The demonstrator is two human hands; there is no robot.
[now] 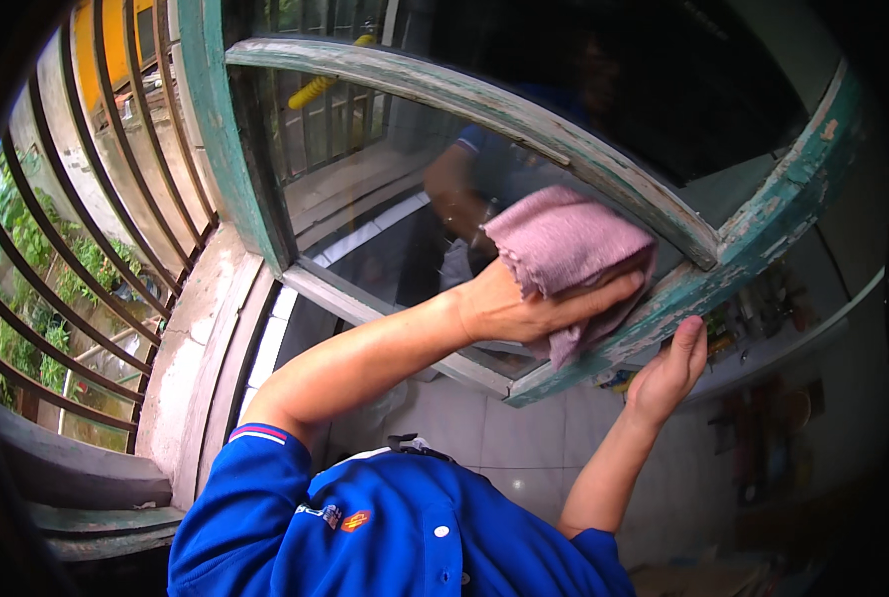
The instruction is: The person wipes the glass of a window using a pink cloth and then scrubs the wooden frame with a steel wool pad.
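My left hand [523,302] presses a folded pink cloth [568,235] to the lower pane [385,201], close to the corner by the sash's right-hand stile. The cloth drapes over the fingers and partly hides them. The wooden window sash [635,324] stands swung inward, its green and white paint flaking. At its outer edge is my right hand [672,369], thumb up against the wood; the sash hides the other fingers. A reflection of an arm and blue clothing shows in the glass.
Metal window bars [101,224] curve along the left, with plants [86,269] outside. Below them runs a worn sill [179,358]. A tiled floor [523,433] lies under the sash. On the right, blurred items stand on a counter [780,358].
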